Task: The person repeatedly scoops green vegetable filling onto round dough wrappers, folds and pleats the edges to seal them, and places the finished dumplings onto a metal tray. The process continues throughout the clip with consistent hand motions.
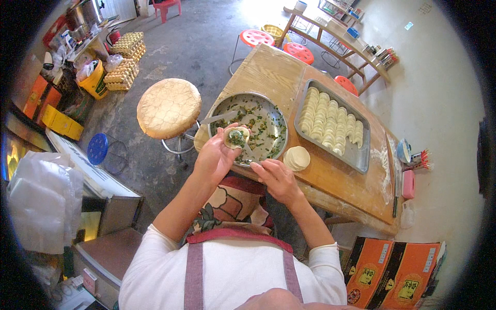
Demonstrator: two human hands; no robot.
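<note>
My left hand [218, 157] holds a round dough wrapper [231, 145] with green filling on it, over the near left part of a wide steel bowl [286, 130]. My right hand [277, 179] grips the end of a slim metal spoon or spatula [250, 151], whose far end is at the filling. Chopped green filling [263, 124] is spread thinly in the bowl, and a second flat utensil [220, 117] lies across its left rim. Right of the bowl is a stack of round wrappers [297, 157]. Beyond it, a metal tray [355, 163] holds rows of folded dumplings [327, 116].
The wooden table [267, 64] bears flour at its right. A round padded stool [169, 108] stands left of it, and red stools [298, 53] stand behind. Egg trays [122, 73] are stacked at far left. Orange boxes [403, 267] stand at lower right.
</note>
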